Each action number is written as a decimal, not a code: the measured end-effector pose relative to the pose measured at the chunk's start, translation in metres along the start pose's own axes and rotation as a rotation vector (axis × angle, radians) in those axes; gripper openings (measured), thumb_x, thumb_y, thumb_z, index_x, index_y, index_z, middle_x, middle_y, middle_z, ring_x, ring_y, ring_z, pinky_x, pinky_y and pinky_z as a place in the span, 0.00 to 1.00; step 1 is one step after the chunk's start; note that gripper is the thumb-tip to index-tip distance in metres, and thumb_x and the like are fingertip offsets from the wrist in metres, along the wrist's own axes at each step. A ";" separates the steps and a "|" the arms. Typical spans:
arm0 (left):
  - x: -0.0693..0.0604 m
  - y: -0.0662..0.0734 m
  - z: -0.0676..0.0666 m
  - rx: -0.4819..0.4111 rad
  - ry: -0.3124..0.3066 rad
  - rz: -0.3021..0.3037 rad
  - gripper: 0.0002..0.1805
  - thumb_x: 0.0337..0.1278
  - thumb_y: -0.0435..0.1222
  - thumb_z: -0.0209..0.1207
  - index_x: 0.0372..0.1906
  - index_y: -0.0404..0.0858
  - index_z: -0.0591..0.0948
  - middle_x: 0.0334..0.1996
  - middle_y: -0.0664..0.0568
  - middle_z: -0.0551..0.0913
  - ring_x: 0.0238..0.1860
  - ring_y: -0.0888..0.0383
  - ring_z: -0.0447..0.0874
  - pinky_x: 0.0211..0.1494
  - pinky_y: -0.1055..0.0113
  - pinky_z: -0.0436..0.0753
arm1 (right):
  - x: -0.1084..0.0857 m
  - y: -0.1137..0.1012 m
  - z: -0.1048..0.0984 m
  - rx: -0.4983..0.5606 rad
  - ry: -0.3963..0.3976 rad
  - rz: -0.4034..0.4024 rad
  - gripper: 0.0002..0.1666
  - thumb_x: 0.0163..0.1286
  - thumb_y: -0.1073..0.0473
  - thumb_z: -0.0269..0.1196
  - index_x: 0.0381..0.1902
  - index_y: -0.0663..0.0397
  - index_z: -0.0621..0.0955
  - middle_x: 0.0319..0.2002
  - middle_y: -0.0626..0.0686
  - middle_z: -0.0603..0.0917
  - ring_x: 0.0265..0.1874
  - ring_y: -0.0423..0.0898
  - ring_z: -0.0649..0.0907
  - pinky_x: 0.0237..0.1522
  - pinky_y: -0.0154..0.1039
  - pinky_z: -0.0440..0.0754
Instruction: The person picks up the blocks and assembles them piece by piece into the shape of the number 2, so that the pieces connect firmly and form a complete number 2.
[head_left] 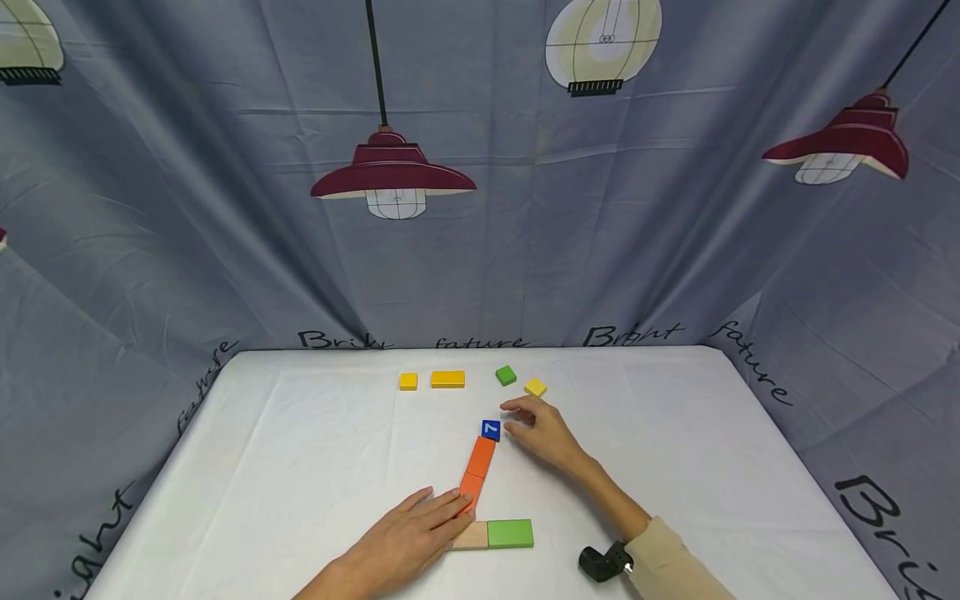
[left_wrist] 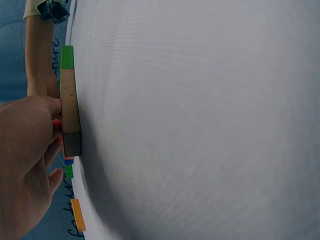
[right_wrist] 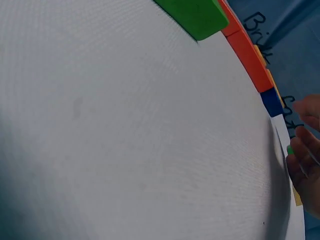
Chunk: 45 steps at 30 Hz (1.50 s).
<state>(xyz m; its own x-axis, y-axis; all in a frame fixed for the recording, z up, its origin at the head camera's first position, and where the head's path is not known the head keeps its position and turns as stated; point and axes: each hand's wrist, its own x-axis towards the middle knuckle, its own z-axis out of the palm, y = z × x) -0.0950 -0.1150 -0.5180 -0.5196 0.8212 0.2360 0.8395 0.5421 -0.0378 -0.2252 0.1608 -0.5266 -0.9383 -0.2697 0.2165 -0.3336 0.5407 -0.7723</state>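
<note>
My left hand point(head_left: 412, 533) lies with straight fingers over the near end of a line of blocks. Its fingertips touch the nearer orange block point(head_left: 471, 485) and the plain wooden block point(head_left: 472, 536), partly covering both. A green rectangular block point(head_left: 511, 533) joins the wooden one on the right. The farther orange block point(head_left: 482, 457) leads up to a blue block point(head_left: 491, 430) marked 7. Just right of the blue block hovers my right hand point(head_left: 546, 433), thumb and fingers apart and holding nothing. In the right wrist view, a gap shows between that hand and the blue block point(right_wrist: 272, 102).
Toward the back of the white table point(head_left: 300, 450) lie a small yellow block point(head_left: 408, 382), a longer yellow block point(head_left: 447, 380), a small green block point(head_left: 506, 376) and another yellow block point(head_left: 536, 387). A grey printed curtain point(head_left: 480, 275) hangs behind and around the table.
</note>
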 end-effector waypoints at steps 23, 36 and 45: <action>0.000 0.000 -0.001 0.008 0.013 0.006 0.23 0.74 0.43 0.54 0.69 0.43 0.75 0.71 0.53 0.70 0.71 0.56 0.66 0.67 0.54 0.72 | 0.022 0.024 -0.028 -0.077 0.208 0.167 0.24 0.60 0.67 0.71 0.55 0.61 0.82 0.53 0.62 0.78 0.51 0.58 0.79 0.56 0.52 0.76; 0.000 0.000 0.000 -0.009 0.008 0.005 0.23 0.73 0.43 0.56 0.69 0.43 0.75 0.71 0.53 0.70 0.71 0.57 0.66 0.67 0.54 0.72 | 0.029 0.033 -0.028 -0.140 0.166 0.241 0.26 0.61 0.63 0.72 0.57 0.64 0.81 0.51 0.63 0.80 0.51 0.56 0.79 0.55 0.52 0.77; 0.000 -0.001 0.001 -0.019 0.004 0.005 0.23 0.75 0.43 0.53 0.69 0.44 0.75 0.71 0.53 0.70 0.71 0.57 0.66 0.67 0.54 0.72 | 0.030 0.036 -0.028 -0.143 0.167 0.226 0.24 0.61 0.64 0.71 0.54 0.66 0.82 0.48 0.62 0.81 0.47 0.56 0.79 0.53 0.51 0.77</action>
<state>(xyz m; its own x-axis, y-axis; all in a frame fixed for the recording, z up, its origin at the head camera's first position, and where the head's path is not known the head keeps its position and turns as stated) -0.0954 -0.1155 -0.5186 -0.5151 0.8229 0.2398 0.8447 0.5349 -0.0210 -0.2678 0.1941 -0.5312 -0.9882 -0.0020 0.1532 -0.1133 0.6821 -0.7224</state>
